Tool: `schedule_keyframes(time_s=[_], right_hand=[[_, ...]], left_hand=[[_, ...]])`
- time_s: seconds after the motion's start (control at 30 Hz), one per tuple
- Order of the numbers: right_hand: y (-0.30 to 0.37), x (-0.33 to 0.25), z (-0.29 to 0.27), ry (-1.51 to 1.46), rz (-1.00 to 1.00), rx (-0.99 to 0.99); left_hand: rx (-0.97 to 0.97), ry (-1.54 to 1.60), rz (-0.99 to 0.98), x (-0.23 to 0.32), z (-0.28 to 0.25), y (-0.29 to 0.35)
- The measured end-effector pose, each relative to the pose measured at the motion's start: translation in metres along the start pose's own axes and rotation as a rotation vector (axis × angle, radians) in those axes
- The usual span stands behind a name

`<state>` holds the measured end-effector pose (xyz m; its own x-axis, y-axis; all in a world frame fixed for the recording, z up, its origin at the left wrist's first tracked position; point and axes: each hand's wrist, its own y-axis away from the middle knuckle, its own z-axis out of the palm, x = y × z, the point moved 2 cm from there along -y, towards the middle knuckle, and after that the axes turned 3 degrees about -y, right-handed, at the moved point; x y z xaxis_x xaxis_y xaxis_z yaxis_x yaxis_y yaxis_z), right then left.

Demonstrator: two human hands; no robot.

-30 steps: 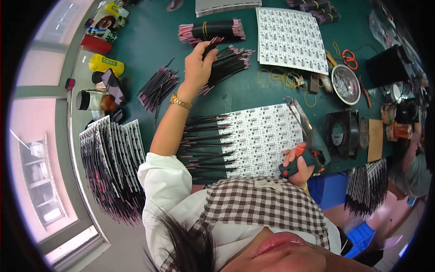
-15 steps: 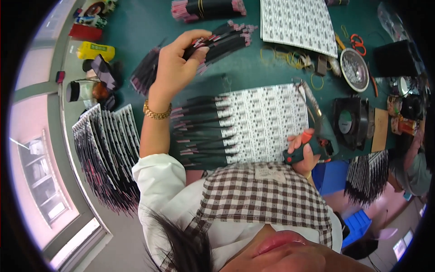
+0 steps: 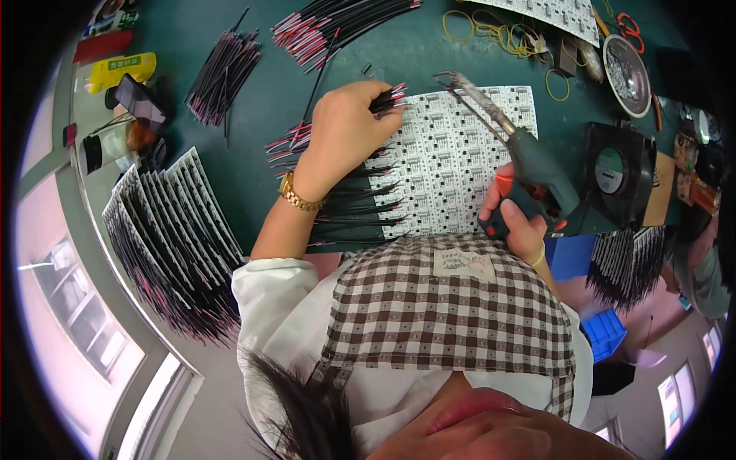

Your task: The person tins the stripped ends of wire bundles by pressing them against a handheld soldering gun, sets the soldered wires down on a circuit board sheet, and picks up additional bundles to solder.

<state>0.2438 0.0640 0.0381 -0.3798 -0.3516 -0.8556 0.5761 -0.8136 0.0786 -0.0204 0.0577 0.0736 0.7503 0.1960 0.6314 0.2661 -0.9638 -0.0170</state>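
My left hand (image 3: 349, 126), with a gold bracelet on its wrist, is closed around several thin black wires (image 3: 392, 98) with red and pale ends. Those ends reach the far left corner of a white circuit board panel (image 3: 452, 180). Along the panel's left edge, more black wires (image 3: 353, 205) stick out in rows. My right hand (image 3: 523, 228) grips a dark green soldering gun (image 3: 543, 165) with a red trigger. Its metal tip slants over the panel's far part, right of my left hand. Whether the tip touches the panel, I cannot tell.
Loose wire bundles (image 3: 224, 77) lie at the far left and far middle. Wired panels (image 3: 172, 238) stand at the left. Yellow rubber bands (image 3: 502, 38), a metal bowl (image 3: 627, 75), red-handled scissors (image 3: 630, 31) and a black fan (image 3: 619, 172) are on the right.
My left hand has come from the wire bundle to the panel's far left corner, bringing wires. The soldering gun's tip has swung leftward over the panel. The view has shifted.
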Motion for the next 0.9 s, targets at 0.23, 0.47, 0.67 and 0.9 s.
schedule_keyframes(time_s=[0.23, 0.47, 0.67, 0.9], right_hand=[[0.008, 0.001, 0.000, 0.175, 0.086, -0.102], [0.008, -0.002, 0.003, 0.245, 0.176, -0.163], [0.012, 0.001, -0.005, 0.457, 0.269, -0.178], [0.008, 0.002, -0.004, 0.617, 0.181, -0.224]], left_hand=[[0.062, -0.127, 0.103, -0.010, 0.005, 0.004], [0.127, -0.126, 0.190, -0.012, 0.005, 0.008], [0.153, -0.121, 0.222, -0.017, 0.007, 0.006], [0.188, -0.116, 0.248, -0.020, 0.008, 0.006]])
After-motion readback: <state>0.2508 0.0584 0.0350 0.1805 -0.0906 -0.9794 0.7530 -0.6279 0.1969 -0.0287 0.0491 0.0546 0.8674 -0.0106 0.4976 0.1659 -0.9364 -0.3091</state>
